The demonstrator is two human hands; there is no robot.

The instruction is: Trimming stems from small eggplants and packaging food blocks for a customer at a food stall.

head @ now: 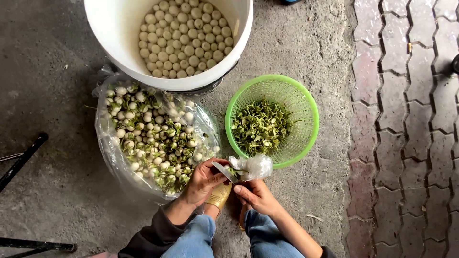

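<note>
Head view, looking down on a crouching person at the bottom centre of the frame. The left hand [203, 180] has its fingers curled shut around a small knife [224, 172], blade angled toward the other hand. The right hand [256, 195], fingertips apparently wrapped in clear plastic [256, 167], seems to pinch a small round fruit just beside the blade; the fruit itself is largely hidden, so how firm the hold is cannot be told. Both hands meet over the knees, close to the body, which likely steadies the cut.

Just beyond them, at left centre, an open clear plastic bag [107, 143] holds small pale fruits with green caps [153, 136], within easy reach of the left hand. At right centre a green plastic basket [306, 95] holds loose green caps and stems [260, 126]. At the upper centre a white bucket [124, 52] contains pale fruits without caps [184, 38]. All stand on concrete floor [52, 71]; paving bricks [406, 119] fill the right edge.
</note>
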